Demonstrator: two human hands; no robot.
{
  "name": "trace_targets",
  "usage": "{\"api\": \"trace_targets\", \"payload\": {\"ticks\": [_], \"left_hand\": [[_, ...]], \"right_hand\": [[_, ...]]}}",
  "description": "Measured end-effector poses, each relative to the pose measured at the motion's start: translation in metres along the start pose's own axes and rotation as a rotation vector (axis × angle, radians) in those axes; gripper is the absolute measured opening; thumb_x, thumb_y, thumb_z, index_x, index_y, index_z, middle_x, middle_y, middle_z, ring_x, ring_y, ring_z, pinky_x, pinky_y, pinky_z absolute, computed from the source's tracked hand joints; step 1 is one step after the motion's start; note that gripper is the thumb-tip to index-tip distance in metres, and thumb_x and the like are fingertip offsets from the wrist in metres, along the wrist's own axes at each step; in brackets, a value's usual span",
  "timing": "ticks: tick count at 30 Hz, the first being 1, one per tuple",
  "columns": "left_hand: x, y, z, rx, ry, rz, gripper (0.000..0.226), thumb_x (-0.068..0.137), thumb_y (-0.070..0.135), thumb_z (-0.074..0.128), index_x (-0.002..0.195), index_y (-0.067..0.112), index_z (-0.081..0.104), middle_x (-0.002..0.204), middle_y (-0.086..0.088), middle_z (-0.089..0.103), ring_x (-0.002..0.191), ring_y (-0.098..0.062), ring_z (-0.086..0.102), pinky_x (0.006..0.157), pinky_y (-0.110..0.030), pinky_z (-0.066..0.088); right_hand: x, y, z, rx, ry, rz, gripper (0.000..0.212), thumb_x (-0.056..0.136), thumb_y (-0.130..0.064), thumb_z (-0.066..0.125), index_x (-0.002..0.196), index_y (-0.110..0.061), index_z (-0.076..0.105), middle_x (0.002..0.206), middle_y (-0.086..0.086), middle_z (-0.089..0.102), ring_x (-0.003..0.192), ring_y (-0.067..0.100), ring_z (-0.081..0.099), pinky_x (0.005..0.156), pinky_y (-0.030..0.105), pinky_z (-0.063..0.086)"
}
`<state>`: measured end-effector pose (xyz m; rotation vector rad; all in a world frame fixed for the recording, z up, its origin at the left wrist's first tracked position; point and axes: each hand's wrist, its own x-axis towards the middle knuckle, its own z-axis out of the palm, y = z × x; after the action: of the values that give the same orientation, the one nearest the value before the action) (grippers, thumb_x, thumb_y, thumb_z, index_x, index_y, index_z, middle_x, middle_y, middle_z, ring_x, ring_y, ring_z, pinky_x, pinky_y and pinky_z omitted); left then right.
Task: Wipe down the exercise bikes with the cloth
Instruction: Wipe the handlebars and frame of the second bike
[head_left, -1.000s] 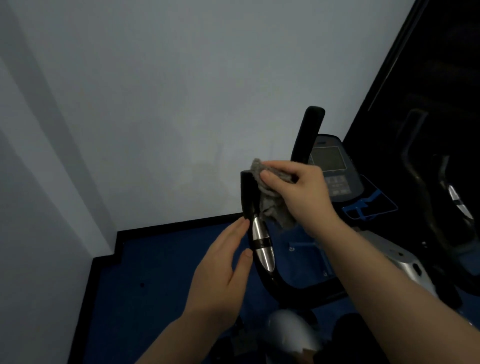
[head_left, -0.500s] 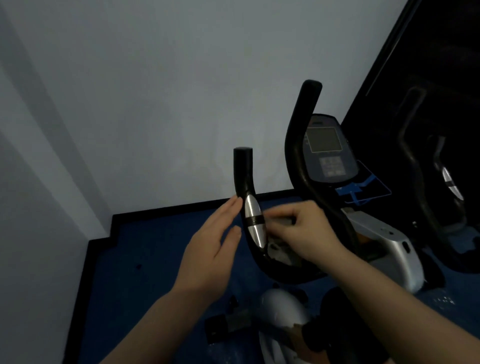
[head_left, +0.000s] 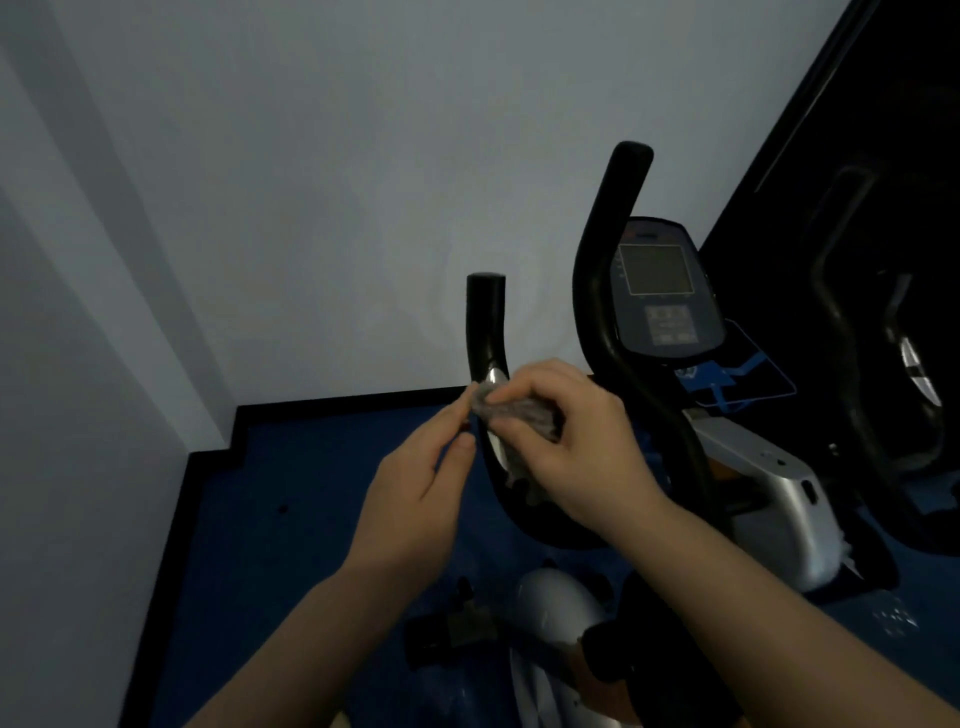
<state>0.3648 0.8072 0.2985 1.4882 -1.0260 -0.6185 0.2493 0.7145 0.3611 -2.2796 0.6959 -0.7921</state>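
A black exercise bike stands in front of me, with a left handlebar (head_left: 485, 322) that curves upward and a taller right handlebar (head_left: 613, 249). My right hand (head_left: 576, 447) grips a grey cloth (head_left: 511, 410) and presses it around the silver sensor band on the left handlebar. My left hand (head_left: 415, 483) is beside the bar on its left, fingers straight, fingertips touching the cloth's edge. The bike's console (head_left: 660, 291) with a grey screen sits behind the right handlebar. The silver bike body (head_left: 769, 499) shows lower right.
A pale wall (head_left: 311, 182) rises close behind the bike, with a black skirting along a blue floor (head_left: 291, 499). A second bike's dark handlebars (head_left: 872, 322) stand at the right against a black panel. A pedal and crank (head_left: 457, 629) lie below my hands.
My right hand slid the cloth down from the top of the left handlebar, then came back up onto the silver band. My left hand stayed beside the bar.
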Motion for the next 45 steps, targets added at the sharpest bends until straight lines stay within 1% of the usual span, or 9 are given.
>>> {"api": "trace_targets", "payload": {"ticks": [5,7,11,16,22,27,34,40,45], "left_hand": [[0.002,0.002,-0.001,-0.036,0.026,-0.021,0.038,0.097,0.025,0.042,0.132,0.036,0.05,0.13,0.017,0.057,0.12,0.007,0.048,0.105,-0.025,0.038],[0.001,0.004,0.002,-0.066,0.051,-0.008,0.035,0.096,0.027,0.043,0.13,0.034,0.052,0.128,0.016,0.059,0.119,0.004,0.05,0.104,-0.026,0.04],[-0.004,0.004,0.001,-0.052,0.085,-0.003,0.035,0.09,0.037,0.041,0.12,0.037,0.059,0.118,0.02,0.064,0.113,0.004,0.056,0.097,-0.022,0.044],[-0.006,0.007,-0.008,-0.001,0.203,0.013,0.028,0.088,0.039,0.042,0.106,0.04,0.064,0.104,0.025,0.065,0.102,0.003,0.059,0.085,-0.016,0.044],[-0.004,0.02,-0.011,-0.035,0.345,0.176,0.024,0.092,0.02,0.044,0.097,0.019,0.067,0.094,0.005,0.067,0.09,-0.006,0.063,0.078,-0.015,0.046],[-0.007,0.026,0.009,-0.016,0.327,0.187,0.023,0.092,0.018,0.044,0.099,0.02,0.066,0.098,0.005,0.066,0.096,-0.01,0.061,0.083,-0.021,0.046],[-0.027,0.025,0.049,0.096,0.287,0.208,0.023,0.092,0.023,0.046,0.104,0.024,0.065,0.109,0.013,0.061,0.111,-0.012,0.054,0.094,-0.027,0.043],[-0.039,0.023,0.066,0.161,0.313,0.204,0.024,0.091,0.022,0.045,0.106,0.026,0.064,0.12,0.017,0.056,0.122,-0.003,0.046,0.102,-0.019,0.035],[-0.043,0.02,0.07,0.241,0.281,0.183,0.024,0.091,0.017,0.049,0.107,0.028,0.063,0.123,0.017,0.056,0.131,0.003,0.034,0.105,-0.01,0.023]], "right_hand": [[-0.031,0.008,-0.024,-0.146,-0.376,-0.103,0.014,0.079,-0.016,0.073,0.09,-0.025,0.072,0.093,-0.013,0.058,0.087,0.003,0.06,0.076,0.017,0.048],[-0.009,-0.001,-0.03,-0.223,-0.336,-0.188,0.013,0.081,-0.019,0.071,0.093,-0.025,0.073,0.096,-0.007,0.058,0.087,0.005,0.058,0.078,0.023,0.049],[0.065,-0.027,-0.026,-0.288,-0.006,-0.328,0.022,0.084,-0.016,0.067,0.106,-0.015,0.071,0.11,0.004,0.057,0.099,0.012,0.054,0.086,0.022,0.045],[0.081,-0.017,0.004,-0.595,-0.218,-0.36,0.021,0.092,-0.013,0.053,0.106,-0.013,0.068,0.111,0.003,0.057,0.104,0.018,0.046,0.078,0.038,0.047],[0.018,0.003,-0.012,-0.281,-0.505,-0.385,0.013,0.083,-0.014,0.065,0.093,-0.019,0.071,0.098,-0.002,0.064,0.095,0.014,0.056,0.084,0.032,0.047],[-0.02,0.027,-0.039,-0.123,-0.665,-0.243,0.014,0.081,-0.018,0.072,0.094,-0.023,0.074,0.104,-0.014,0.063,0.097,0.004,0.056,0.088,0.026,0.046],[-0.039,0.057,-0.096,-0.265,-0.703,-0.11,0.015,0.08,-0.019,0.071,0.089,-0.03,0.072,0.104,-0.016,0.059,0.099,-0.002,0.057,0.09,0.018,0.044],[-0.04,0.044,-0.062,-0.045,-0.574,-0.067,0.017,0.082,-0.016,0.071,0.097,-0.024,0.071,0.106,-0.006,0.061,0.101,0.005,0.059,0.093,0.025,0.047],[-0.035,0.057,-0.099,-0.165,-0.71,-0.021,0.016,0.08,-0.019,0.072,0.093,-0.029,0.071,0.101,-0.016,0.06,0.096,-0.001,0.059,0.089,0.02,0.048]]}}
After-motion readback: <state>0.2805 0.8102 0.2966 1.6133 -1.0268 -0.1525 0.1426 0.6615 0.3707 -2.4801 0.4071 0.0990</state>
